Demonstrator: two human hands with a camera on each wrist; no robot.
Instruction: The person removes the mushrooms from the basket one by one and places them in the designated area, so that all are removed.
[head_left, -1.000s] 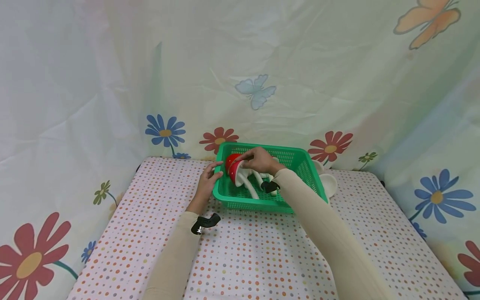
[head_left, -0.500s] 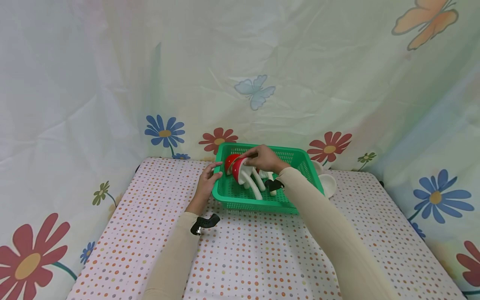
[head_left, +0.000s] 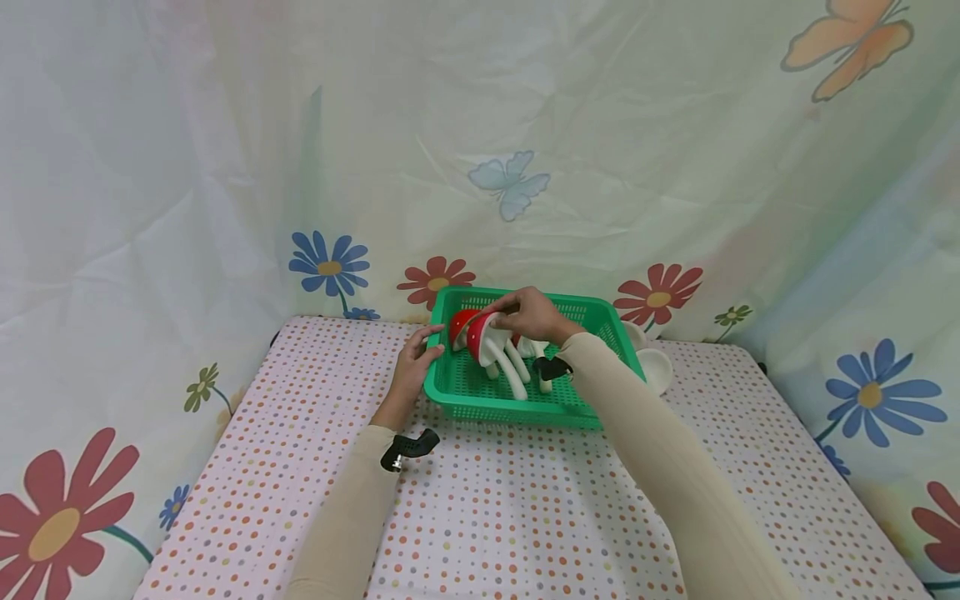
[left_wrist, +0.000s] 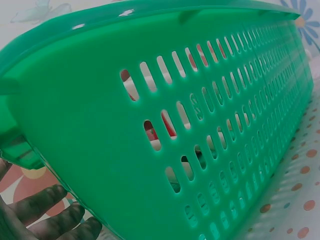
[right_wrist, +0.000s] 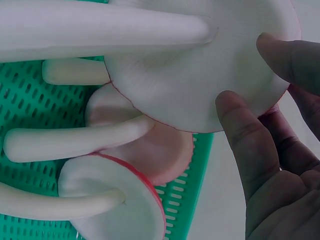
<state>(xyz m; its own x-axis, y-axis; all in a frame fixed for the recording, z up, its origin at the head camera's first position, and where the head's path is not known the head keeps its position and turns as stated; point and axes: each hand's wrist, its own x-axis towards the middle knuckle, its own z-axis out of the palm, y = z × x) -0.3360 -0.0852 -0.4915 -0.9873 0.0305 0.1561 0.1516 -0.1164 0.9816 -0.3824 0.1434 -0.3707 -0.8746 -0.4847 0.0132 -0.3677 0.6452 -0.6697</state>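
A green slotted basket (head_left: pixel 517 414) stands at the far middle of the dotted table, its long wall filling the left wrist view (left_wrist: pixel 225 125). My right hand (head_left: pixel 525 315) reaches into it and pinches the red cap of a toy mushroom (head_left: pixel 480 337) with a white stem. The right wrist view shows that cap's white underside (right_wrist: pixel 200 75) between my thumb and fingers (right_wrist: pixel 250 145). My left hand (head_left: pixel 412 362) holds the basket's left corner, thumb and forefinger on the rim, other fingers (left_wrist: pixel 45 215) against the wall. More red-capped mushrooms (right_wrist: pixel 145 150) lie beneath on the basket floor.
White bowls (head_left: pixel 655 367) sit just right of the basket. A flowered cloth backdrop (head_left: pixel 480 183) closes the table's far and side edges. The polka-dot tablecloth (head_left: pixel 487 517) spreads out in front of the basket, between my two sleeves.
My right hand has raised the mushroom a little and shifted it slightly right inside the basket. My left hand stays on the basket's corner.
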